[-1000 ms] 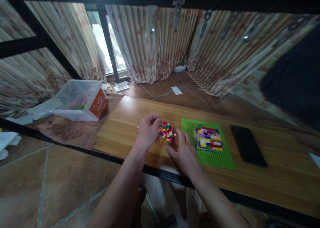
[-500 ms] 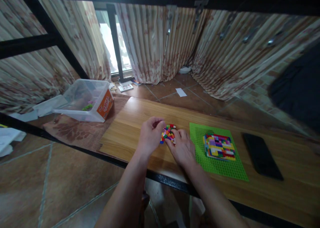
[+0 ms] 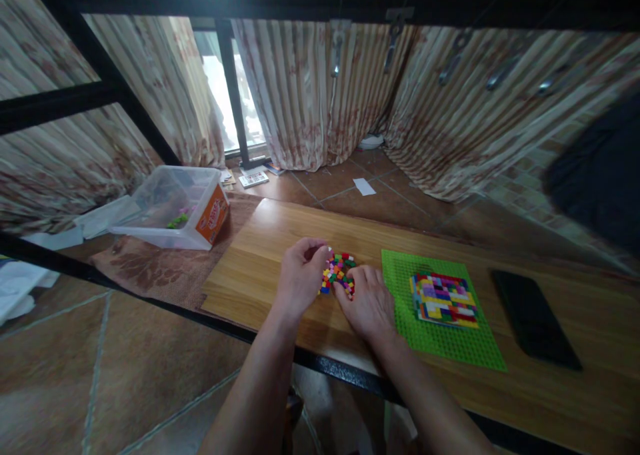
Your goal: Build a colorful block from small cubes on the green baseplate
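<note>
In the head view, the left hand (image 3: 303, 275) is holding its thumb and index finger close together at the left edge of the loose toy building bricks (image 3: 341, 266); whether they are pinching one, I cannot tell. The right hand (image 3: 370, 302) is resting, fingers bent, at the pile's right edge; its hold is also unclear. Right of that grip, a multicoloured brick block (image 3: 445, 300) is sitting on a green studded baseplate (image 3: 450, 348). The bricks are probably light, stiff and slick, best gripped by opposite sides. Beyond the left hand, a clear plastic bin (image 3: 195, 240) is showing an orange label (image 3: 213, 215), its white lettering too blurred to read.
</note>
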The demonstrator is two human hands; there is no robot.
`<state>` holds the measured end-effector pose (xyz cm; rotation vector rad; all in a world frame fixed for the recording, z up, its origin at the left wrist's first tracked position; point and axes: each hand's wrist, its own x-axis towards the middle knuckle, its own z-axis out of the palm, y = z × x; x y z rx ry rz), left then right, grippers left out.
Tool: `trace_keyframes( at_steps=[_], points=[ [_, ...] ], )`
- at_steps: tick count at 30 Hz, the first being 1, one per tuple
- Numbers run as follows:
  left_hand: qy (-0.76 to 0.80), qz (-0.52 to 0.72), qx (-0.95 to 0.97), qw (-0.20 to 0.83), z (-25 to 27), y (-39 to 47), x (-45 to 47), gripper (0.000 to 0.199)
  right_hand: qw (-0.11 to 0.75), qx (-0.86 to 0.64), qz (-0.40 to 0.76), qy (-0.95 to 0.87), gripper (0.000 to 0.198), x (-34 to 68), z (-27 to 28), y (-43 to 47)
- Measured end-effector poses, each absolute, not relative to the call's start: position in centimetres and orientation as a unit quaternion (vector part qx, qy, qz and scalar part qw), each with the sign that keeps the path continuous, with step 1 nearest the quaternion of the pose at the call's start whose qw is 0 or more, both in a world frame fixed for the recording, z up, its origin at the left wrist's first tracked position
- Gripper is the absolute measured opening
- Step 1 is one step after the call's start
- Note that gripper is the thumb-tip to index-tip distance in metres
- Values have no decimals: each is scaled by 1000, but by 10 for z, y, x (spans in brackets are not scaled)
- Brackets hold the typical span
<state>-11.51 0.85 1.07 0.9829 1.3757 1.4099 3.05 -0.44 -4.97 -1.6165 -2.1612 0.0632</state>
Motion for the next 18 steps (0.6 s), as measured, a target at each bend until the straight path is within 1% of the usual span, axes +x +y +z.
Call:
trace_keyframes(
  at_steps=[14,18],
  points=[
    [565,573,393,445,13,12,-117,20,238,-560,53,-792,9,31,-50,-1],
    [575,576,380,439,17,13,-117,19,238,-550,47,-799,12,32,-50,-3]
  ],
)
